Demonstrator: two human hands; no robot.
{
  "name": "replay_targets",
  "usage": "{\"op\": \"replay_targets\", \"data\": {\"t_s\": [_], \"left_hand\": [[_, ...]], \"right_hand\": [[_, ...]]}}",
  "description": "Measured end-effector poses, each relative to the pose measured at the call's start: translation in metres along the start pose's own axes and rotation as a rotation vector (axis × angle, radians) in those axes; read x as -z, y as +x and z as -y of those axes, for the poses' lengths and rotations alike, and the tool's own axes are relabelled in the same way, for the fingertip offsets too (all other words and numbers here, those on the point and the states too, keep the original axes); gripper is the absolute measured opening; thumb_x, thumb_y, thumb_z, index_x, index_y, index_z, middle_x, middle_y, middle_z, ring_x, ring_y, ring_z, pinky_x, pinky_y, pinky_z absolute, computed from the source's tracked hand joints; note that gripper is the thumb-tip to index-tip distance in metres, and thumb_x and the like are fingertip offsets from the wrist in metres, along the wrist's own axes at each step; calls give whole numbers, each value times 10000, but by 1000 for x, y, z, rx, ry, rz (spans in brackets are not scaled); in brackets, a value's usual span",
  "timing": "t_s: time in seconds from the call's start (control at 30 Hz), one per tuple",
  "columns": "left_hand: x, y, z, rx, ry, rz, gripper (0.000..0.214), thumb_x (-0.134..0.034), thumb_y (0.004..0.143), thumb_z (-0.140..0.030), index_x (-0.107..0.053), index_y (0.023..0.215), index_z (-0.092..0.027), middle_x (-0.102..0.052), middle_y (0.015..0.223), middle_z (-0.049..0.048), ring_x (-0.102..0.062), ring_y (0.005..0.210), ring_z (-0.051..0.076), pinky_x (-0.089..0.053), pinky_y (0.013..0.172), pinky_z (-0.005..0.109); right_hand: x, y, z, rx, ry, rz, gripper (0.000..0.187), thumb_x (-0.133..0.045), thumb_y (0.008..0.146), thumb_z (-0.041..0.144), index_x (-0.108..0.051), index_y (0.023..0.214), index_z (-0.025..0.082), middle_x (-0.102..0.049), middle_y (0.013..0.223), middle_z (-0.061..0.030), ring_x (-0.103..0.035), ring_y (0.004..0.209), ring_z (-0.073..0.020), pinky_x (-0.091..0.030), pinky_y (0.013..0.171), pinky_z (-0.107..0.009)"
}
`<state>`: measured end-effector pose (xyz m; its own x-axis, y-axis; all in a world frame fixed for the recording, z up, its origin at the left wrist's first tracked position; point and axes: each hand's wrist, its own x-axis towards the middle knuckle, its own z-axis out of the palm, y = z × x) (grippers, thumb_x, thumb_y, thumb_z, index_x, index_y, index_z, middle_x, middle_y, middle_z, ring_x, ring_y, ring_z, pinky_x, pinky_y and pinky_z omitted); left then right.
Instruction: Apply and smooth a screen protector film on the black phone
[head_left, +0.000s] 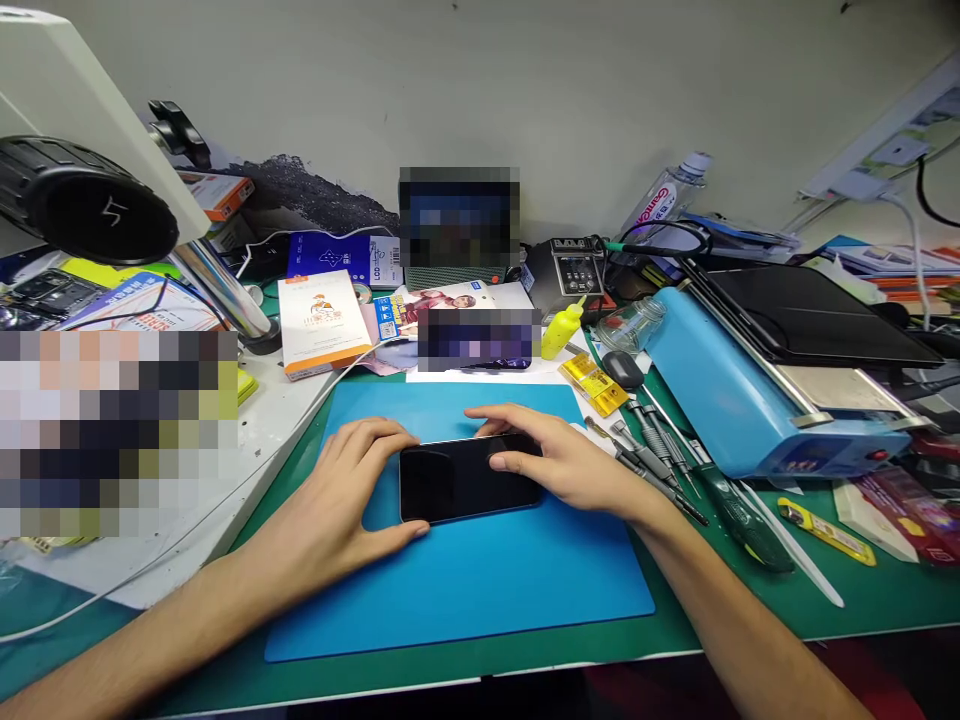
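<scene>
The black phone [454, 483] is lying sideways in the center of the frame, over a blue mat [480, 580] that is covering part of the green table [892, 605]. The left hand [345, 485] is pinching the phone's left end, its thumb pressing at the lower corner and its other fingers bunching at the upper one. The right hand [574, 465] is reaching over the right end: its thumb is resting on the dark screen, while the index finger is stretching out past the upper edge. Whether its hidden fingers are gripping the underside, I cannot tell.

Just above the mat, a yellow squeeze bottle [562, 333] is standing right of center, and a white box [322, 325] is lying to the left. Toward the right of the frame, a green-handled screwdriver [742, 515] is lying near a yellow cutter [825, 532], below a blue machine [720, 385]. A white device [105, 100] is filling the upper left.
</scene>
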<state>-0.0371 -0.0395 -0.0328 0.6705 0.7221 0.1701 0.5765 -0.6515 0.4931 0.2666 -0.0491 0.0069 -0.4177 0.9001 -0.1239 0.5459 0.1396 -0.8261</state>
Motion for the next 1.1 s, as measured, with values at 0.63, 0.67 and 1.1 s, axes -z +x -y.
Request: {"op": "replay_targets", "data": {"t_s": [0.63,0.67,1.1], "left_hand": [[3,0,-4,-97,94,48,700,-599,1023,-427,-270,1628,-303,-488,1552,121,-447,1433,330,-400,1167,545],[3,0,-4,-119,96,64,676,-587,1032,-404,-280,1630,-328,-484,1558,111,-454,1428,323,-406,1163,540],[0,-1,2,-217,123,58,521,-554,1055,-342,-456,1558,-432,-454,1559,109,-478,1401,330,-460,1121,578]], "right_hand": [[-7,-77,-26,35,-898,-622,239,-552,1073,313,-739,1149,187,-746,1088,-90,-683,1017,-268,-533,886,-419],[-12,-77,-23,59,-881,-654,201,-579,1062,286,-739,1131,187,-751,1057,-83,-684,994,-259,-528,877,-409],[-65,-48,18,200,-874,-556,183,-588,1042,139,-730,1157,159,-752,1072,-85,-662,985,-228,-493,850,-378]]}}
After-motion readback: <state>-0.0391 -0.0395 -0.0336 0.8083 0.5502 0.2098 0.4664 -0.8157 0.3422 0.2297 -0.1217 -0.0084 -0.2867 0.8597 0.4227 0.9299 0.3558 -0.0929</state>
